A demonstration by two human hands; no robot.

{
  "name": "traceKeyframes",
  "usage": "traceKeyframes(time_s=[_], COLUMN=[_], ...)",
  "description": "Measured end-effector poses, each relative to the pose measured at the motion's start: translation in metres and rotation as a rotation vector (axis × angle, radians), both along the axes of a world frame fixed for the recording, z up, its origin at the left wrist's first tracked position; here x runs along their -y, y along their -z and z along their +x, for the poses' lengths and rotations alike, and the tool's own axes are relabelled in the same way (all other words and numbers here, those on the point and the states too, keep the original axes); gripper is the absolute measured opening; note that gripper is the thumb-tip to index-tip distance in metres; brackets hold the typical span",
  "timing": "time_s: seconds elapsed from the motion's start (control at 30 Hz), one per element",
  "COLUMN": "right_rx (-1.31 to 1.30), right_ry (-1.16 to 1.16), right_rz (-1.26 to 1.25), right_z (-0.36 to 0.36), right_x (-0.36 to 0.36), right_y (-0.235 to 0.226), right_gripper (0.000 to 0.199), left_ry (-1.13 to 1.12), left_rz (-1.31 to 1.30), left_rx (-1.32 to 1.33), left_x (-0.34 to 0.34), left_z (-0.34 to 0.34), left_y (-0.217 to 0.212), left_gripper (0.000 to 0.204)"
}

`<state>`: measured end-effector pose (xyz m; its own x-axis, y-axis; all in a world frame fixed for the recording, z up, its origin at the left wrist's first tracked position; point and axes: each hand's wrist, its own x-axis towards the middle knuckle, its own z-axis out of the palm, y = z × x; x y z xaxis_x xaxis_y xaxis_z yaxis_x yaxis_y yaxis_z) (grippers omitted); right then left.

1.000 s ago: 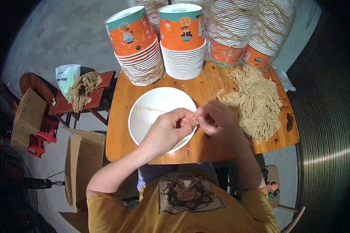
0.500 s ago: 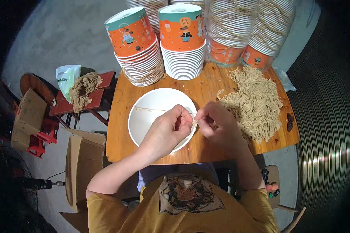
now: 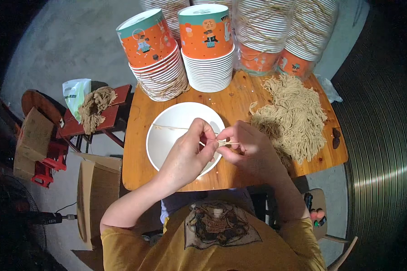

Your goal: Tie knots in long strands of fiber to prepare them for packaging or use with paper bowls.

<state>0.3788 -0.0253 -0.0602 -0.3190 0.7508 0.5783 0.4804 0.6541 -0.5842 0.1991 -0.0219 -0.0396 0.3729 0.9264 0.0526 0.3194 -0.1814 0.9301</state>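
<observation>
Over the right side of a white bowl (image 3: 160,151), my hands meet fingertip to fingertip. A thin tan string (image 3: 167,128) runs from the bowl's left side to my left hand (image 3: 189,147), which pinches it between thumb and fingers. My right hand (image 3: 251,143) pinches the same string close beside it, and a short end sticks out between its fingers. A small pale bunched part of the string sits between the fingertips; whether it is a knot I cannot tell. A loose heap of tan strings (image 3: 298,119) lies to the right of my right hand.
Stacks of orange-and-teal paper buckets (image 3: 205,34) line the back of the wooden table (image 3: 135,158), some wrapped with string. Left of it stand a red bench (image 3: 115,99) with a bundle of strings (image 3: 95,108), and a cardboard box (image 3: 99,194). Dark dried pieces (image 3: 336,137) lie at the right edge.
My right hand has moved slightly left and its fingertips are now pressed close against the left ones. A short string end now shows between the right fingers. The whole view has shifted slightly.
</observation>
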Motion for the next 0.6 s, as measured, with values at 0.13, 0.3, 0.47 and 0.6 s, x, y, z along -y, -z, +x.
traceKeyframes(time_s=[0.13,0.3,0.47,0.6], right_rx=[0.109,0.04,0.052,0.098], right_ry=[-0.009,0.014,0.093,0.083], right_rz=[0.001,0.025,0.047,0.027], right_z=[0.0038,-0.001,0.001,0.0038], right_x=[0.0004,-0.0013,0.0028,0.0039], right_y=[-0.0039,0.0004,-0.0004,-0.0003], right_gripper=[0.02,0.018,0.013,0.016], left_ry=[0.004,0.015,0.003,0.002], left_rz=[0.019,0.017,0.087,0.122], left_rx=[-0.006,-0.016,-0.097,-0.081], left_x=[0.0013,0.001,0.0028,0.0031], left_z=[-0.0001,-0.0023,-0.0053,-0.006], left_y=[-0.0023,-0.001,-0.0083,-0.0064], left_gripper=[0.014,0.012,0.01,0.01])
